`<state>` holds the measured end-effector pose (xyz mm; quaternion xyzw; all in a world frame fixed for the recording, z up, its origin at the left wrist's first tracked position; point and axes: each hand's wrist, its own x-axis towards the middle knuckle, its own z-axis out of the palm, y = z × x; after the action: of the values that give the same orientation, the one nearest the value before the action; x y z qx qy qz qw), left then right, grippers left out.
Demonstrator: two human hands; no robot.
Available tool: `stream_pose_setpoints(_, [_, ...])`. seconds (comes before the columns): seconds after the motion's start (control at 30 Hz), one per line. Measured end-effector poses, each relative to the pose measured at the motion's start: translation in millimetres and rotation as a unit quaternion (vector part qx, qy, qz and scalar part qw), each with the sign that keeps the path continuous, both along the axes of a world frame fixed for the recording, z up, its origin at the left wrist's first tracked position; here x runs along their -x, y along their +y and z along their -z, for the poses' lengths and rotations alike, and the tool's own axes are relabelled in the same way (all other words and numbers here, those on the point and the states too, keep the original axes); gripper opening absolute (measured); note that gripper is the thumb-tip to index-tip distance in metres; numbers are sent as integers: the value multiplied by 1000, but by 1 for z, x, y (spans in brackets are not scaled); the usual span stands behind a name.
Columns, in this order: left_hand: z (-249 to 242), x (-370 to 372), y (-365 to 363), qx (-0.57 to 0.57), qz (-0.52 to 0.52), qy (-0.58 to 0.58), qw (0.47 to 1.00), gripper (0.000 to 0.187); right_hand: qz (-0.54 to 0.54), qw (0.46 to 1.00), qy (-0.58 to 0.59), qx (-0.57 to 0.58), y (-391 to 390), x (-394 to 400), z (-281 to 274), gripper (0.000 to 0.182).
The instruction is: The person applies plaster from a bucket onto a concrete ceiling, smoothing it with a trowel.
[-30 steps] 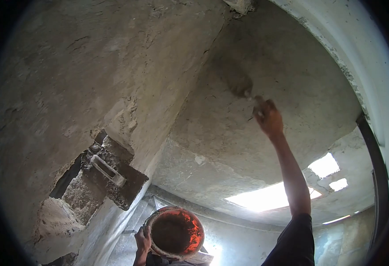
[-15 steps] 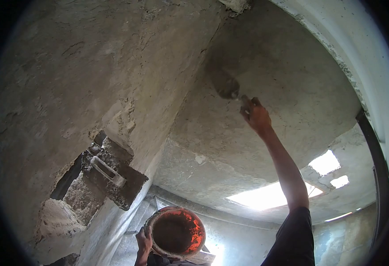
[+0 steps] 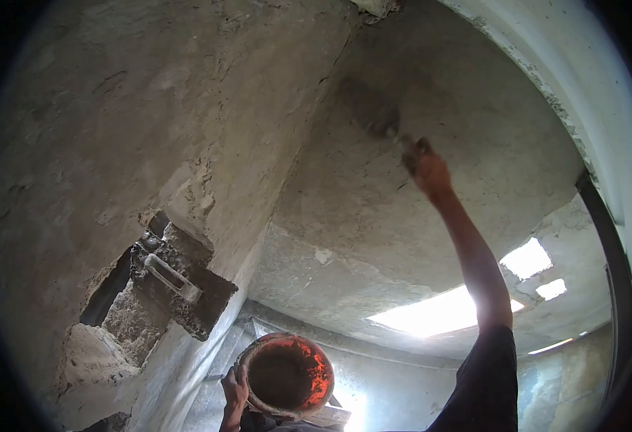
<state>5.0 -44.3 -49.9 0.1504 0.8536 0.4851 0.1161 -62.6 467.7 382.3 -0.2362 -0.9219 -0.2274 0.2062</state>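
Note:
Raised high, my right hand [image 3: 427, 167] is closed on the handle of a trowel [image 3: 379, 121], whose motion-blurred blade lies against or close to the grey plastered surface [image 3: 417, 209]. At the bottom, my left hand [image 3: 235, 389] grips the left side of a round bowl [image 3: 287, 376], orange-red inside and crusted with grey material. The bowl's mouth faces the camera, and its inside is dark. Another flat tool [image 3: 179, 282] with a pale handle rests at a broken opening in the left wall, untouched by either hand.
A rough plastered wall [image 3: 114, 129] fills the left side, with a jagged hole [image 3: 110, 288]. Bright openings [image 3: 431, 315] show at the lower right, near a dark curved bar [image 3: 613, 288]. A white curved edge [image 3: 582, 79] runs along the upper right.
My right hand and the trowel have moved slightly up and to the right across the surface. My left hand and the bowl have stayed nearly in place.

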Motion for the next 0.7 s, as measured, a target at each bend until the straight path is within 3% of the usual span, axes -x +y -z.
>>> stream_pose_setpoints(0.03, [-7,1,1,-3,-2,1,1000,36,11,996,-84,35,-3,-3,8,52])
stream_pose_setpoints(0.17, [-36,6,6,4,-5,46,999,35,-43,992,-70,94,-6,-10,8,51])
stream_pose_setpoints(0.23, [-32,4,5,10,-12,84,996,35,-63,994,64,65,8,-7,-9,49])
stream_pose_setpoints(0.3, [-20,4,1,-21,13,-37,999,33,-71,987,146,3,17,2,-32,48])
stream_pose_setpoints(0.43, [-30,4,3,-29,3,45,999,31,-28,985,172,-17,17,11,-53,51])
stream_pose_setpoints(0.5, [-13,2,0,-22,6,-23,999,31,-31,992,123,-18,15,7,-37,46])
stream_pose_setpoints(0.6, [-24,2,0,-23,-6,-74,997,31,30,997,-67,21,2,-4,19,48])
stream_pose_setpoints(0.63, [-21,2,0,-24,-5,-72,997,31,25,991,-127,46,-9,-10,31,49])
stream_pose_setpoints(0.7, [-8,2,-2,-19,12,5,1000,31,-3,990,-116,80,-8,-21,48,50])
